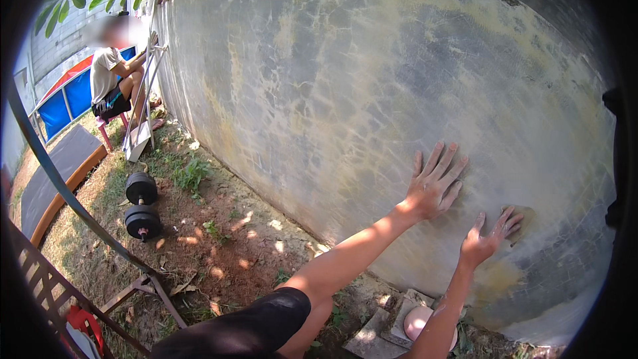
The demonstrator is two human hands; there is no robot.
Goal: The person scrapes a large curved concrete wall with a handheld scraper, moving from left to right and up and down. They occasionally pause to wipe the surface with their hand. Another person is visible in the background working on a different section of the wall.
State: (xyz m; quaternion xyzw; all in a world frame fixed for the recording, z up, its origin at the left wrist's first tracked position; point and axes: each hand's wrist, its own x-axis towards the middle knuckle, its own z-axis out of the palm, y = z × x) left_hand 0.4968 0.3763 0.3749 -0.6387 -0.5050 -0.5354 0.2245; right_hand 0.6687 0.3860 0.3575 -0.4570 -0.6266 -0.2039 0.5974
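Note:
My left hand rests palm-down against a grey plastered wall, fingers spread, with nothing in it. Lower and to its right, my right hand presses a small tan sheet, apparently sandpaper, flat on the same wall. The fingers cover part of that sheet. Pale dust coats both hands. Blotchy yellowish patches and a net of pale crack-like lines mark the wall, with a cloudy, smoother-looking area around my hands.
A dumbbell lies on the soil. Behind it are a dark mat, a leaning metal frame and a seated person. A pink round dish sits on stone slabs. A curved metal bar crosses the left.

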